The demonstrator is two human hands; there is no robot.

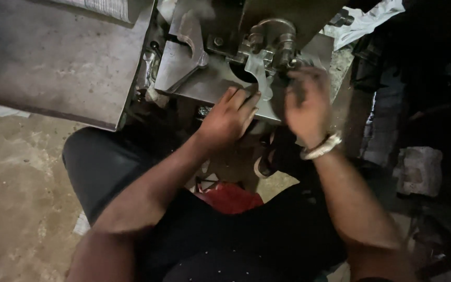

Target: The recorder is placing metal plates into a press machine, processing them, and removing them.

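My left hand rests on the front edge of a grey metal machine plate, fingers bent over the rim just below a flat shaped metal blank. My right hand is blurred, raised beside the blank under the clamp and curved pipe fitting; a light bangle circles its wrist. Whether the right fingers pinch anything I cannot tell. A hooked lever arm lies on the plate's left part.
A large flat steel table extends to the left. Bare concrete floor lies below it. A red cloth sits on my lap. White cloth and dark clutter with a pale block fill the right.
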